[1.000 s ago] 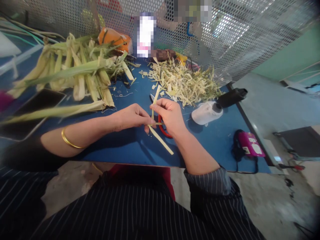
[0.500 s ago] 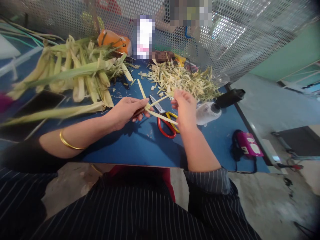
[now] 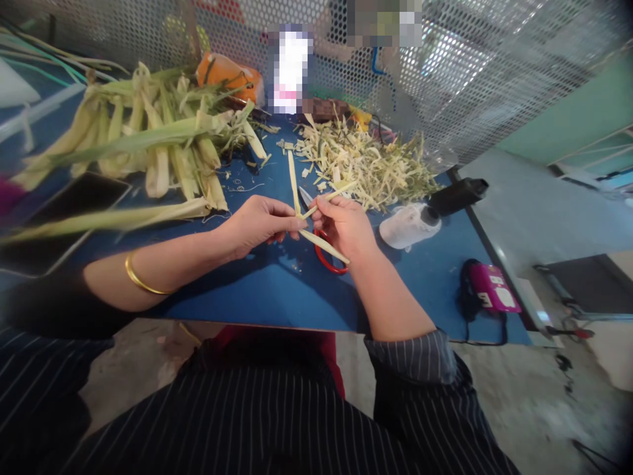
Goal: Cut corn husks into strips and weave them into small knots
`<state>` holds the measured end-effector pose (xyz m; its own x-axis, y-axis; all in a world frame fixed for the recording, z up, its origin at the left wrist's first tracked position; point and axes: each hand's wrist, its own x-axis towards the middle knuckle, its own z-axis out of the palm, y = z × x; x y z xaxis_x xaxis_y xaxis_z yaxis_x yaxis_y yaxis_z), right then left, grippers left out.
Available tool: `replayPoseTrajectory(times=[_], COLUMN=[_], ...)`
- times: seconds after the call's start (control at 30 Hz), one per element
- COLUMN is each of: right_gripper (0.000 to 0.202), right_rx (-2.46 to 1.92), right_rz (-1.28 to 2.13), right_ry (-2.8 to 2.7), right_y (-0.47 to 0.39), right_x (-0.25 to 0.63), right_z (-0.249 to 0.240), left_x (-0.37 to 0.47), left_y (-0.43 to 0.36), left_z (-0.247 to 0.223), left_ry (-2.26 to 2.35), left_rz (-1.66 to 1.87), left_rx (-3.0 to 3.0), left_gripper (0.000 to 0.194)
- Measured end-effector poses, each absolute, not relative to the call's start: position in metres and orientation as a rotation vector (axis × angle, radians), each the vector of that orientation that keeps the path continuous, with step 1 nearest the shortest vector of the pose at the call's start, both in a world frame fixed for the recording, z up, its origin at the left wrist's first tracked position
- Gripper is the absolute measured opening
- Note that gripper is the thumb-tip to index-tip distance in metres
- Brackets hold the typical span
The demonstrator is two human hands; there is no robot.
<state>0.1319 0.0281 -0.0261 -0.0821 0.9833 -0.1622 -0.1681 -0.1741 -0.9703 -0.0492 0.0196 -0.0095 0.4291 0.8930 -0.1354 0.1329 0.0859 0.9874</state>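
Observation:
Pale corn husk strips (image 3: 293,181) meet at a small woven joint between my two hands, above the blue table. My left hand (image 3: 264,224) pinches that joint between thumb and fingers. With thumb and fingertips, my right hand (image 3: 346,227) grips one strip close to the joint; its loose end sticks out past the hand. Another strip (image 3: 326,246) slants down to the right, under my right palm. Beneath my hands lie scissors (image 3: 326,257) with red on one handle, mostly covered by my right hand and the strips.
A heap of corn husks (image 3: 158,145) covers the left of the table (image 3: 277,297). Shredded scraps (image 3: 366,158) pile at the back. White thread cone (image 3: 410,225), black bottle (image 3: 459,194) and magenta box (image 3: 494,287) stand rightward. A perforated metal screen (image 3: 316,59) rises behind.
My right hand has come left and slid down its strip, nearer the joint. The upper strip now points more upright. More of the scissors is covered.

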Motion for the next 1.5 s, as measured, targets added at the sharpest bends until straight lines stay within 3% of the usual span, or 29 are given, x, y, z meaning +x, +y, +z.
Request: replayPoseTrajectory(times=[0.2, 0.43, 0.57, 0.73, 1.03, 1.2, 1.5], right_gripper=[0.021, 0.025, 0.027, 0.024, 0.022, 0.021, 0.021], right_rx=[-1.217, -1.268, -1.233, -1.321, -1.182, -1.148, -1.012], right_rz=[1.306, 0.096, 0.404, 0.712, 0.907, 0.927, 0.868], right_ry=[-1.163, -1.534, -1.932, -1.810, -1.713, -1.747, -1.912], right_y=[0.031, 0.007, -0.005, -0.003, -0.005, -0.006, -0.004], right_x=[0.135, 0.140, 0.119, 0.099, 0.098, 0.099, 0.100], right_z=[-0.023, 0.009, -0.003, -0.030, -0.027, -0.023, -0.021], left_x=[-0.047, -0.051, -0.052, -0.047, -0.048, -0.049, -0.051], left_y=[0.017, 0.024, 0.026, 0.025, 0.027, 0.029, 0.027], left_z=[-0.010, -0.006, -0.006, -0.013, -0.012, -0.010, -0.004], left_ry=[1.000, 0.875, 0.873, 0.935, 1.001, 1.018, 0.959], left_rz=[0.770, 0.875, 0.947, 0.980, 1.044, 1.053, 1.105], left_rx=[1.345, 1.000, 1.032, 1.056, 1.164, 1.167, 1.179], left_gripper=[0.024, 0.018, 0.016, 0.017, 0.013, 0.018, 0.011])
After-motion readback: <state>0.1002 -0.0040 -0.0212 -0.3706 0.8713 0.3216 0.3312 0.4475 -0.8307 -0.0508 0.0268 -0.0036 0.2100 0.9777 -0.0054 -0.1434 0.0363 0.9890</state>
